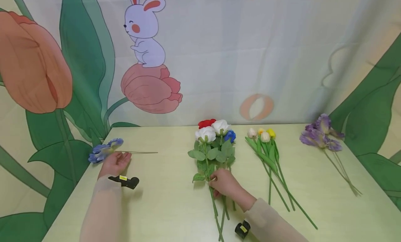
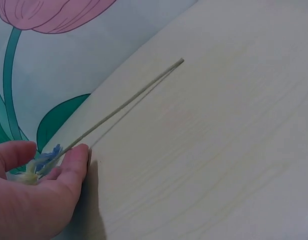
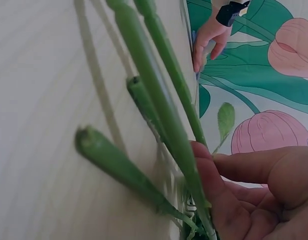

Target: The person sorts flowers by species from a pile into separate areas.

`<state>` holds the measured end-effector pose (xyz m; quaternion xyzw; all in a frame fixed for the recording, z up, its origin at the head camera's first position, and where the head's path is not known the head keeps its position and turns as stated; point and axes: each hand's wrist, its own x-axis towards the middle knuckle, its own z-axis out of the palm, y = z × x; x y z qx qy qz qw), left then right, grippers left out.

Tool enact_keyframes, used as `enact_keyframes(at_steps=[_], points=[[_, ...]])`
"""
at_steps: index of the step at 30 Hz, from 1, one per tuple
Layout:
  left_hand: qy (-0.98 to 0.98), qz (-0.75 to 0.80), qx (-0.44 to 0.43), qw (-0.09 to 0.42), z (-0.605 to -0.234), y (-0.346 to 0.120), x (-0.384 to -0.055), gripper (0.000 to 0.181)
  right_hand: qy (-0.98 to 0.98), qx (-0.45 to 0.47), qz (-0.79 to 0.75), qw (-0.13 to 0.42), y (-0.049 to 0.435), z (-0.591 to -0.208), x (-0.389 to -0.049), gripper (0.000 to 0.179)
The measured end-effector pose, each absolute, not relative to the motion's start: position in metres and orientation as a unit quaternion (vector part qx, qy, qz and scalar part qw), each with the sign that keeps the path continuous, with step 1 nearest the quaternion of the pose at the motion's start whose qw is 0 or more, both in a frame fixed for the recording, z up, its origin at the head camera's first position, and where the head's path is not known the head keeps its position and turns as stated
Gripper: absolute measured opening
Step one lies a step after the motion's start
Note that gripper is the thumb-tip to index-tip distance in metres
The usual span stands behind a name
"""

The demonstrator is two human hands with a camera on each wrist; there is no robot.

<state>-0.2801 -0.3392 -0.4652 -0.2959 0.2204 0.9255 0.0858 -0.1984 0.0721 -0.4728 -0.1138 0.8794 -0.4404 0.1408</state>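
On the left, my left hand [image 1: 116, 163] lies beside a blue flower [image 1: 102, 151] with ruffled petals. Its thumb and fingers are spread apart, and the thin flower stem [image 2: 124, 104] runs out past the fingertips in the left wrist view. At the middle of the table, my right hand [image 1: 226, 182] pinches the stem of a white rose [image 1: 205, 133] between thumb and fingers. This rose lies over a bunch with another white rose [image 1: 221, 126], a red rose [image 1: 206, 123] and a blue rose [image 1: 230, 136]. Green rose stems [image 3: 148, 80] stretch past the fingers in the right wrist view.
Right of the roses lie several tulips [image 1: 265, 137] in white and yellow, their stems fanned toward the front. Purple flowers [image 1: 322, 135] with crossed thin stems lie at the far right of the pale table [image 1: 169, 200]. A printed curtain [image 1: 219, 61] hangs behind.
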Motion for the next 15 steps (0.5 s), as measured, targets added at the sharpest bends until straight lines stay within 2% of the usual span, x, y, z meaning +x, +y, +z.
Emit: enact_keyframes(at_steps=[3,7,8,11,15], points=[[0.220,0.921,-0.312,0.077,-0.465,-0.340,-0.281,0.056,0.885,-0.112,-0.428,0.145,0.070,-0.472,-0.197,0.028],[0.241,0.908,-0.336,0.066,-0.465,-0.339,-0.280,0.016,0.893,-0.112,-0.412,0.145,0.068,-0.471,-0.196,0.028],[0.255,0.903,-0.340,0.062,-0.464,-0.337,-0.279,0.010,0.894,-0.111,-0.410,0.144,0.067,-0.470,-0.196,0.028],[0.314,0.885,-0.341,0.048,-0.463,-0.330,-0.276,0.026,0.896,-0.107,-0.407,0.142,0.066,-0.470,-0.196,0.025],[0.421,0.842,-0.338,0.009,-0.463,-0.319,-0.275,0.038,0.905,-0.110,-0.387,0.139,0.064,-0.471,-0.197,0.020]])
